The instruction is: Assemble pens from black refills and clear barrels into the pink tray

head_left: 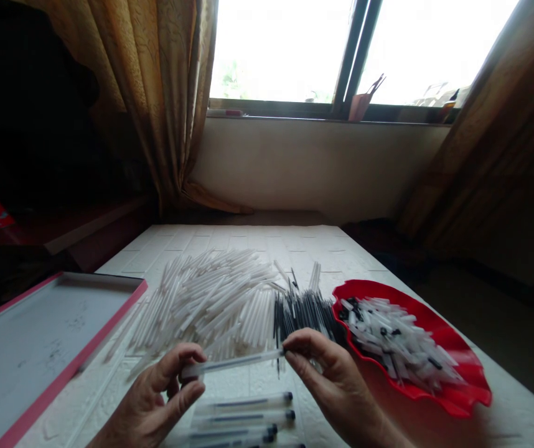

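Note:
My left hand (155, 392) and my right hand (327, 379) pinch opposite ends of a transparent plastic pen (232, 363), which lies nearly level and looks slightly blurred. A thin dark refill shows inside its barrel. Just beyond my hands lies a loose heap of transparent plastic tubes (206, 305), with a bundle of black-tipped pen refills (302, 317) next to it, close to my right hand. Several assembled pens (243, 417) lie side by side below my hands, partly hidden at the picture's bottom edge.
A wavy red dish (454, 348) at the right holds white pieces with black bits (398, 342). A shallow pink-edged tray (47, 336) lies at the left. The table has a white brick-patterned surface (341, 261), with a wall and curtained window beyond.

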`<state>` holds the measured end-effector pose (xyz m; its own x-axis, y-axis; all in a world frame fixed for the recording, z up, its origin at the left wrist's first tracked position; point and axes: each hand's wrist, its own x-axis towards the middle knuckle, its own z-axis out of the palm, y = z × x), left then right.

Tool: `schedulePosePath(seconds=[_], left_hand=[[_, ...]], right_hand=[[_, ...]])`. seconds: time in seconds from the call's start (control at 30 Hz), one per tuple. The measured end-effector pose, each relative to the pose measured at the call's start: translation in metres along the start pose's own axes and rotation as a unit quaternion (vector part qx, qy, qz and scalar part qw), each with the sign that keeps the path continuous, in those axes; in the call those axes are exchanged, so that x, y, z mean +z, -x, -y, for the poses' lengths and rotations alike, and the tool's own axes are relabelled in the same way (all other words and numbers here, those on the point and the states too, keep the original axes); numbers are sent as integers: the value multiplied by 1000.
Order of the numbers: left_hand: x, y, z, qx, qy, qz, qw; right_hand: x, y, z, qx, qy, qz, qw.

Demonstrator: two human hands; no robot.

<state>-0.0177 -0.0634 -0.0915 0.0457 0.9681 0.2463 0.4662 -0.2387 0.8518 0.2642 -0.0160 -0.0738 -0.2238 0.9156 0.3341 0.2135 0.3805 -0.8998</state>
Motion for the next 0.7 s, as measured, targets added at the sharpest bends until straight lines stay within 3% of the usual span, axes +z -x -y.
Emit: schedulePosePath(seconds=[0.1, 0.27, 0.43, 0.7], left_hand=[[0, -1, -6, 0, -29, -43, 999], [0, -4, -13, 22, -52, -19, 998], [0, -3, 1, 36, -78, -45, 995], [-4, -4, 13, 89, -105, -28, 990]], right_hand=[[0, 0, -1, -1, 2, 3, 1000], [-1, 1, 0, -43, 11, -21, 999], [-3, -1, -4, -8, 15, -23, 1000], [-3, 0, -7, -5, 2, -30, 1000]])
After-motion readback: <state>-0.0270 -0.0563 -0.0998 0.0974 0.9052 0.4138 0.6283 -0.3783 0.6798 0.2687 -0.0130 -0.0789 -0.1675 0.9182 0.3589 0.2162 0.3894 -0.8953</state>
